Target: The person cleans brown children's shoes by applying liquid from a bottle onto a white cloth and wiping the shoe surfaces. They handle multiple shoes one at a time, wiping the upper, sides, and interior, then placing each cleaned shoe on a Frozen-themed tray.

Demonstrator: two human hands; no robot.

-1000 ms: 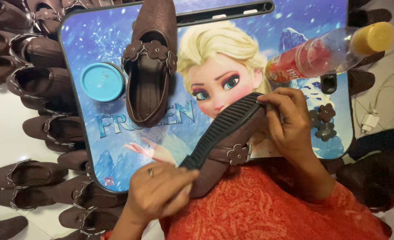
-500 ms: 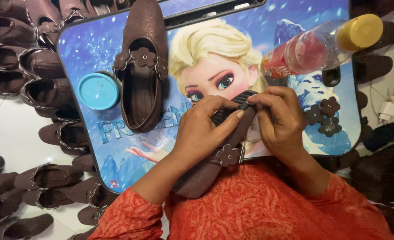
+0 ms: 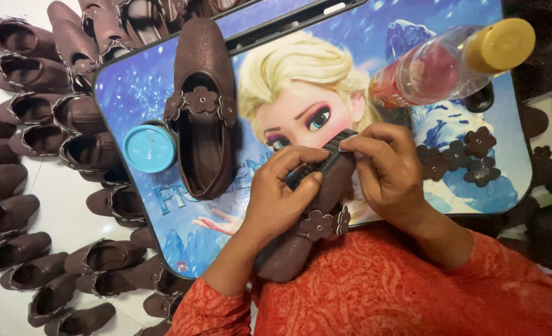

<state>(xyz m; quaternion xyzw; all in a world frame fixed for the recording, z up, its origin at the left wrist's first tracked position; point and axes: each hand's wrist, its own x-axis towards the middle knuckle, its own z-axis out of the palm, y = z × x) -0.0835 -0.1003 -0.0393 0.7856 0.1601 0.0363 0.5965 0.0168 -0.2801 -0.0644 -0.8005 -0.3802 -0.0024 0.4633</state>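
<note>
Both my hands hold a small brown shoe (image 3: 301, 239) with flower trims, tilted with its ribbed black sole up, over my lap and the near edge of a blue cartoon-printed lap table (image 3: 133, 93). My left hand (image 3: 282, 193) wraps the shoe's middle from the left. My right hand (image 3: 385, 171) pinches the heel end of the sole from the right. A second brown shoe (image 3: 202, 106) with the same flower trim lies upright on the table, next to a round blue lid (image 3: 149, 148).
A clear plastic bottle (image 3: 450, 59) with red liquid and a yellow cap lies at the table's far right. Several loose brown flower trims (image 3: 459, 155) sit below it. Many brown shoes (image 3: 33, 168) crowd the white floor on the left.
My left hand rose from the shoe's toe to grip its middle beside my right hand. The shoe swung more upright and closer to me.
</note>
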